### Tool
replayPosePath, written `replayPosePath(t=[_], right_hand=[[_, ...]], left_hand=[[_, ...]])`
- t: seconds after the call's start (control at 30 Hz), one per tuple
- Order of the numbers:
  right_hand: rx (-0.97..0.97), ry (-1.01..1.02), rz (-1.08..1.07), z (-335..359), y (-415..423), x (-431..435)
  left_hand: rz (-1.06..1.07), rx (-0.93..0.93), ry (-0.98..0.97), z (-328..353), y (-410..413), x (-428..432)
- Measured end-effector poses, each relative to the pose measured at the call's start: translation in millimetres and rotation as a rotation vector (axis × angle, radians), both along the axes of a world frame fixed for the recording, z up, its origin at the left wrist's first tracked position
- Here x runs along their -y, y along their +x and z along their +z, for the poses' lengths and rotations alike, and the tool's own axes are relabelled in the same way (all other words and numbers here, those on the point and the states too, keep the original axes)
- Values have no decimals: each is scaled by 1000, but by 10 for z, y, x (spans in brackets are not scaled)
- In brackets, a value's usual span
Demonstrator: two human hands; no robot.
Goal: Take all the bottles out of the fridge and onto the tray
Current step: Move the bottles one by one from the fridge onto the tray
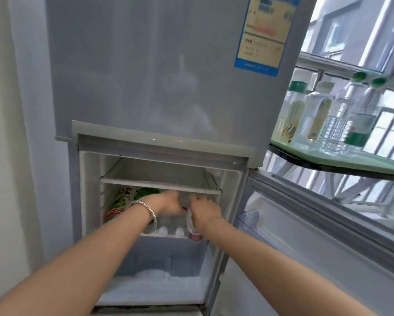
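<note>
The fridge's lower compartment point(159, 169) stands open. On its middle shelf lie several clear bottles with white caps point(171, 230), caps toward me, and a big green-labelled bottle point(123, 201) at the left. My right hand point(206, 210) is wrapped around a red-and-white labelled bottle point(192, 231) at the shelf's right end. My left hand point(168, 204), a silver bangle on its wrist, reaches in beside it with fingers curled over the clear bottles; whether it grips one is hidden. A green tray point(373, 160) at the right carries several upright bottles point(319, 115).
The lower fridge door point(305, 236) swings open to the right, below the tray, with a clear door bin point(250, 221). The upper door point(159, 65) is closed. An empty glass shelf point(161, 185) sits just above my hands. Frost covers the bottom drawer point(159, 270). A wall stands at left.
</note>
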State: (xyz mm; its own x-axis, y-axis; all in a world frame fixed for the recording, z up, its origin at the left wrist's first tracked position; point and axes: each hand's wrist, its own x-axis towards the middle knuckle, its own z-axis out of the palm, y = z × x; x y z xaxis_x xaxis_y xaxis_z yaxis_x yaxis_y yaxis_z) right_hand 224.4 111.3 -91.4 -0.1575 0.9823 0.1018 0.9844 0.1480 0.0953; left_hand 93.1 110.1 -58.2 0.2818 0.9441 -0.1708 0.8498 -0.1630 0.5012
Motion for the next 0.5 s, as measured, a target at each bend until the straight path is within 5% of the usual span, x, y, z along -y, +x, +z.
replayPosePath(t=[0.17,0.27,0.5], right_hand=[[-173,61,50,755,23,456],[-227,108,39,1250,62,690],[-518,230,51,2284,495,1202]], left_hand=[[-120,-95,-146,490,76,311],[-177,121,-289,729,131,405],[-351,384,-27,1514,398,642]])
